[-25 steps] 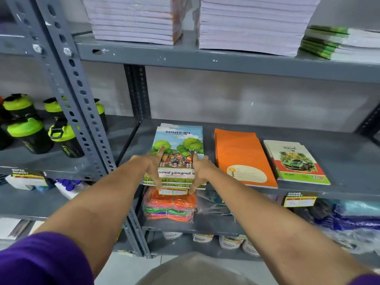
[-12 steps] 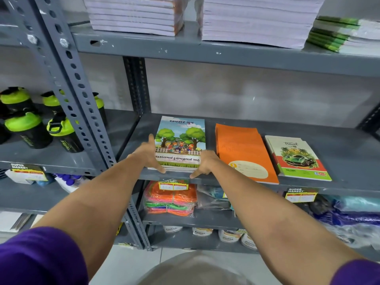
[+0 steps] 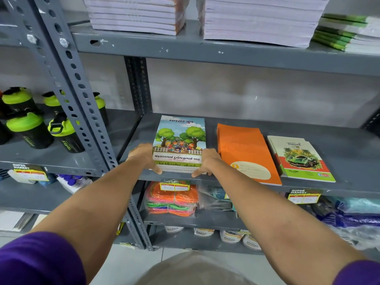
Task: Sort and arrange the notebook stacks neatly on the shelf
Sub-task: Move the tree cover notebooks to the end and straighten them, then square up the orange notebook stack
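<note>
A stack of notebooks with a trees-and-children cover (image 3: pixel 180 138) lies flat on the grey middle shelf (image 3: pixel 257 122), squared up near the front edge. My left hand (image 3: pixel 144 157) presses its left side and my right hand (image 3: pixel 207 161) its right side, thumbs at the front corners. To the right lie an orange notebook stack (image 3: pixel 244 149) and a smaller stack with a green car cover (image 3: pixel 300 159), each flat and apart from its neighbour.
The shelf above carries tall white notebook piles (image 3: pixel 259 19) and a green-edged pile (image 3: pixel 347 31). A perforated grey upright (image 3: pixel 70 79) stands left, with green-lidded black bottles (image 3: pixel 30 128) beyond it. Coloured bands in a bag (image 3: pixel 172 200) lie on the shelf below.
The tree-cover stack has been pushed back from overhanging the front edge onto the shelf and straightened. Both hands followed it, staying at its sides.
</note>
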`<action>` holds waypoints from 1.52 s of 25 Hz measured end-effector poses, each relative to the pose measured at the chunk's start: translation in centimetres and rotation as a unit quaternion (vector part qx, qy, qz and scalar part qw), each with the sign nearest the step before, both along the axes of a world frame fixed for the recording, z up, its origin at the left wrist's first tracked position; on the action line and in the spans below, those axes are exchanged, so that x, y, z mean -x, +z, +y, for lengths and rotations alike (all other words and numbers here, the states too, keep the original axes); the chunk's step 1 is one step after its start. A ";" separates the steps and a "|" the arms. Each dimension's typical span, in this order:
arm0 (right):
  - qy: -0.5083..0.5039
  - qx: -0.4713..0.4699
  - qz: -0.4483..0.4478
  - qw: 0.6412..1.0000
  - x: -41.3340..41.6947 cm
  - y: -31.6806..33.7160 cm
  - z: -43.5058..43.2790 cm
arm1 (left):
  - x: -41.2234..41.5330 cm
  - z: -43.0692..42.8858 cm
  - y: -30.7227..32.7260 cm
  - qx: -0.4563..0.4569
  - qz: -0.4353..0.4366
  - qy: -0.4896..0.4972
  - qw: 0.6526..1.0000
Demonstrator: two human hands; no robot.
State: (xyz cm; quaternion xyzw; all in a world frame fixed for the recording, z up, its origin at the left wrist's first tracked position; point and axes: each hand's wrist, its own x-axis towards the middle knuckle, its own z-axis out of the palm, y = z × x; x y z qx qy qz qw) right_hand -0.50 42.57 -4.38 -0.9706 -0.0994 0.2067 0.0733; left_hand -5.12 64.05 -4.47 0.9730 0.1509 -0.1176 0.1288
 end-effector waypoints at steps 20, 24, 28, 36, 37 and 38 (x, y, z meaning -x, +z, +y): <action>0.034 0.076 -0.020 0.996 -1.6 6.1 -8.8 | -2.8 -11.5 6.6 -0.182 0.149 -0.089 0.968; 0.025 0.186 0.084 0.979 -1.4 5.7 -15.1 | -2.6 -17.4 4.5 -0.156 0.078 -0.215 0.961; 0.011 0.168 0.054 0.984 -1.2 3.4 -17.3 | -2.7 -20.2 4.6 -0.151 0.140 -0.235 0.950; 0.068 0.086 -0.022 0.994 -2.5 2.2 -18.3 | -4.0 -23.2 4.3 -0.070 0.096 -0.183 0.976; 0.074 0.076 -0.025 0.994 -2.6 2.2 -18.7 | -4.1 -23.3 4.0 -0.085 0.079 -0.175 0.978; 0.074 0.064 -0.031 0.995 -2.7 2.2 -19.1 | -4.1 -23.4 3.8 -0.091 0.071 -0.169 0.979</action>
